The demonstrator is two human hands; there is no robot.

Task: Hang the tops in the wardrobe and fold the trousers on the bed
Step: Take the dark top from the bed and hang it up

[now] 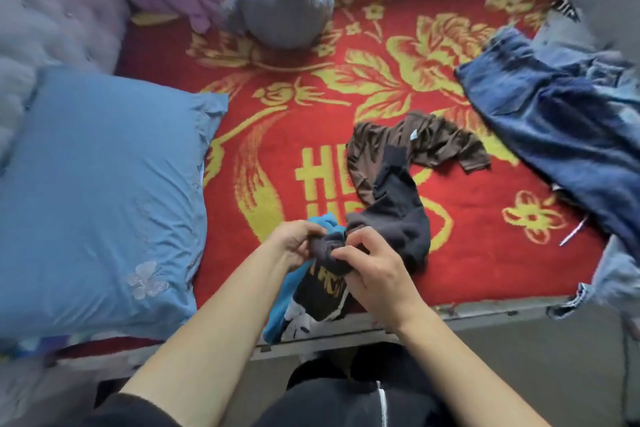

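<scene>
Pinching dark top (391, 222), left hand (294, 243), right hand (374, 274)

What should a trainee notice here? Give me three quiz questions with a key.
1. True or false: the left hand and right hand both grip the dark printed cloth garment.
2. The crumpled blue denim jeans lie: A on the right of the red flowered blanket, B in a wardrobe, C in the hands.
3. What colour is the fluffy plush toy?
Key: 1 true; 2 A; 3 grey.
</scene>
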